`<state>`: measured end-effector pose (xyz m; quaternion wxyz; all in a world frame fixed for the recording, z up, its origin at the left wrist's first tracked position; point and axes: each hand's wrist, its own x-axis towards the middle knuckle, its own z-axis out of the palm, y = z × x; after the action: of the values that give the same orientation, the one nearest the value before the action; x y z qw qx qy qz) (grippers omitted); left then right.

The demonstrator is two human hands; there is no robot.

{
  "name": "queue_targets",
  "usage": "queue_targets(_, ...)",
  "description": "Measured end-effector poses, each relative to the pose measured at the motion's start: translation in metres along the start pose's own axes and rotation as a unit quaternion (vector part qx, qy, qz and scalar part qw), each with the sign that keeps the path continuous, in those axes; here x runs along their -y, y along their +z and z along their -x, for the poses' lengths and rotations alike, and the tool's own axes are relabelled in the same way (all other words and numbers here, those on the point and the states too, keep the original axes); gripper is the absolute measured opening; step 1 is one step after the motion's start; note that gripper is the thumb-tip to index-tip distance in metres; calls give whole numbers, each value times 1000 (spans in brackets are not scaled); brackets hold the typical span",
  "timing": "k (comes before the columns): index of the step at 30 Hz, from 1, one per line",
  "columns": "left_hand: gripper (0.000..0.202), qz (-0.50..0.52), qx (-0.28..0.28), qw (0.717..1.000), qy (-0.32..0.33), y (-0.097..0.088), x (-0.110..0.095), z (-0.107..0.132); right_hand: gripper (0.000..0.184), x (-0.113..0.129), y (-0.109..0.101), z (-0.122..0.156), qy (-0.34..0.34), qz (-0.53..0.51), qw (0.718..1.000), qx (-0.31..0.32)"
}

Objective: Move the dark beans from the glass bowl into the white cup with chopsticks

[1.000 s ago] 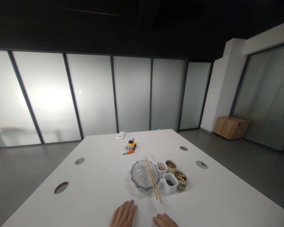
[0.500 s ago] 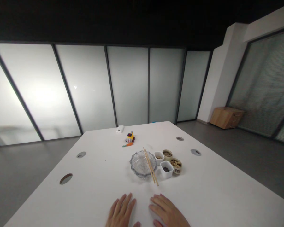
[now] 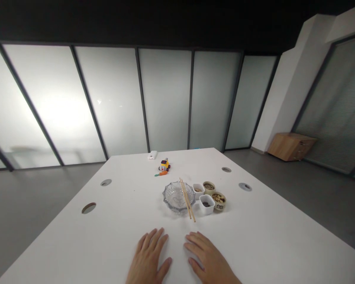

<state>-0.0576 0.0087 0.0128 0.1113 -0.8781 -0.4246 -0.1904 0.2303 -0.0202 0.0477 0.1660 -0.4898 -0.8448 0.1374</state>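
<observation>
My left hand (image 3: 149,256) lies flat on the white table (image 3: 106,244), fingers stretched out, holding nothing. Opposite it, my right hand (image 3: 205,256) rests on the table too, fingers apart and no object in it. Beyond both hands sits a clear glass bowl (image 3: 174,197) with a scalloped rim. A pair of chopsticks (image 3: 187,199) leans across its right side. Close to the bowl's right stand two white square dishes, a front one (image 3: 207,209) with dark bits and a rear one (image 3: 198,185) with brownish bits. Two round tins, one with peanuts (image 3: 219,198) and one with seeds (image 3: 209,185), adjoin them.
Farther back are a toy screwdriver (image 3: 161,173) with an orange handle, a yellow toy vehicle (image 3: 165,165) and a white device (image 3: 152,155). Round holes pierce the table, one at left (image 3: 88,208). A wooden cabinet (image 3: 291,146) stands on the floor at right.
The camera view has shifted slightly, so the table items sit higher in the picture and more of both hands shows. The hands and objects keep their places on the table.
</observation>
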Motion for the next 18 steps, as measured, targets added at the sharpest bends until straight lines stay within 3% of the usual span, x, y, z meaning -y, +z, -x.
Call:
queue_targets(12,54,35,-6,999,0,-1,7,2,42,-15,6,2,-60,16,997,-38)
queue_targets(18,53,51,11,998,-21,-5,-3,2,36,-6,0,5,-25,12,999,-16)
